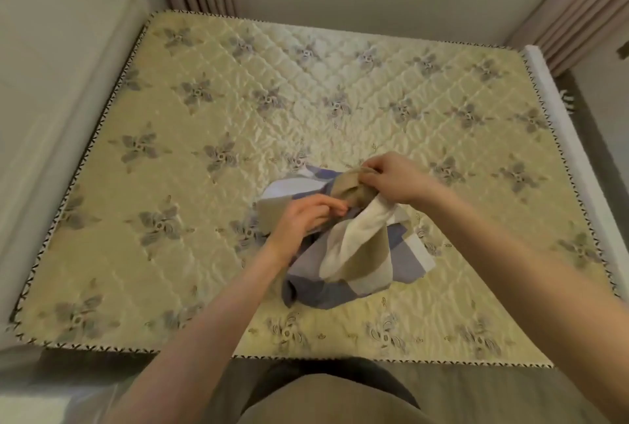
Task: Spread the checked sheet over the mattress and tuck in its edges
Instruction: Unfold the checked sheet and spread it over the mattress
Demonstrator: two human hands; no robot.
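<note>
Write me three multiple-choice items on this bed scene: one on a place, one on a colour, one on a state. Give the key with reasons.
1. Where is the blue, tan and white checked sheet?
A. on the floor
B. on the cream quilted mattress, toward its near edge
C. draped over the curtains

2. What colour are the mattress's stitched flower motifs?
A. red
B. green
C. grey

3. What state is the checked sheet in?
A. bunched up, gripped by the left hand and right hand
B. spread flat and tucked
C. neatly folded, untouched

Key: 1 B, the bundle rests on the quilted top nearer the person. 2 C, every motif is grey. 3 A, the fingers of both hands curl into crumpled cloth.
</note>
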